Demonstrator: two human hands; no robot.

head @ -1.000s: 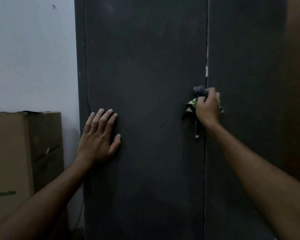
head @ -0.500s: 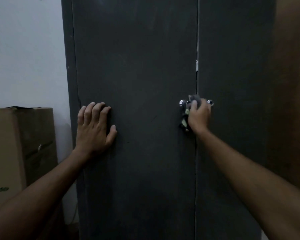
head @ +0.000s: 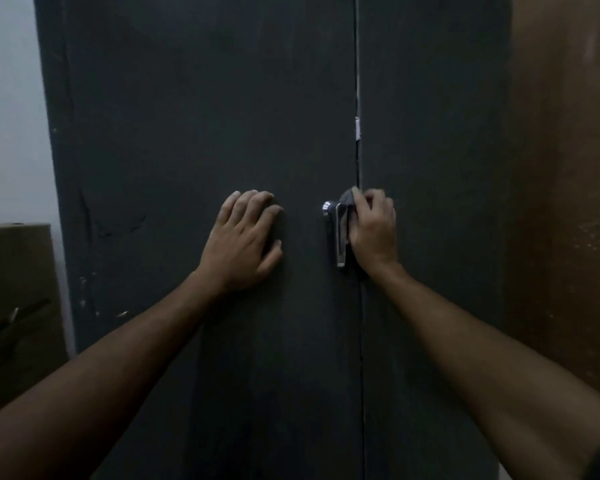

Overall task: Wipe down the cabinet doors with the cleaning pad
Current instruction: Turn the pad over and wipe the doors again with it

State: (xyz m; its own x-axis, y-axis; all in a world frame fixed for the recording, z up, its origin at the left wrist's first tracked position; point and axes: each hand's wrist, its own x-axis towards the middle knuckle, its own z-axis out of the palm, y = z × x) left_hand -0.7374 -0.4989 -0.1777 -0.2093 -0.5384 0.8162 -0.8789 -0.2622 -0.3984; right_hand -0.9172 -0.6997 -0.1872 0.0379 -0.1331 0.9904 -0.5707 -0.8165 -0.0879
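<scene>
Within the last second the left hand (head: 241, 239) had slid from the left door's (head: 194, 133) outer edge toward the seam and now lay flat, fingers straight, pressing the panel at about nine o'clock of the chrome lever handle (head: 340, 233). The right hand (head: 373, 230) had moved too, from covering the handle to its three o'clock side, fingers curled round the dark cleaning pad (head: 347, 199) against the seam and the right door's (head: 430, 133) edge. That suggested the handle area was nearly done, with the broad panels probably left.
</scene>
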